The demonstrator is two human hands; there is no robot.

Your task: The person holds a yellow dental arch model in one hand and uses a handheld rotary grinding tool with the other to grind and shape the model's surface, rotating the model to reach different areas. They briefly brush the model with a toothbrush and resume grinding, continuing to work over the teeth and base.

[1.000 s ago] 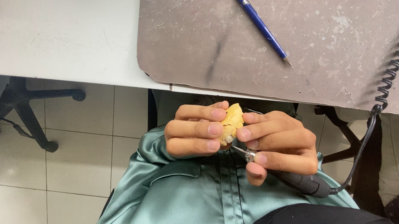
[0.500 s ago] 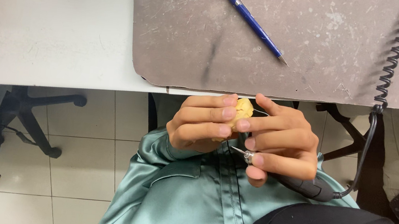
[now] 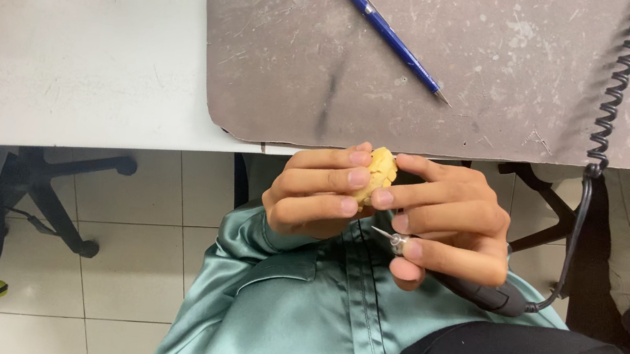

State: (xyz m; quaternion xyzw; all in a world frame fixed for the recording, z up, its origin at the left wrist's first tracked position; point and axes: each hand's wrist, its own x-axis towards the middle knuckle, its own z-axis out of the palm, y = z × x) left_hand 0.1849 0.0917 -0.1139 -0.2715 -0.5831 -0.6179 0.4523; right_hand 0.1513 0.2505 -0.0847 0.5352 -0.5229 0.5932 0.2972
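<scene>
Hands around yellow lump, blue pen on grey mat

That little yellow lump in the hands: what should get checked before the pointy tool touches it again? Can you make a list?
1. Yellow lump held firmly: ok, fingers of the left hand and right hand pinch it.
2. Tool gripped: ok, in the right hand.
3. Tool tip away from the lump: ok, it points below it.
4. Tip clear of fingers: not ok, very close to them.
5. Coiled cord free: ok, it hangs loose off the grey mat.
6. Tool spinning: cannot tell.
</scene>
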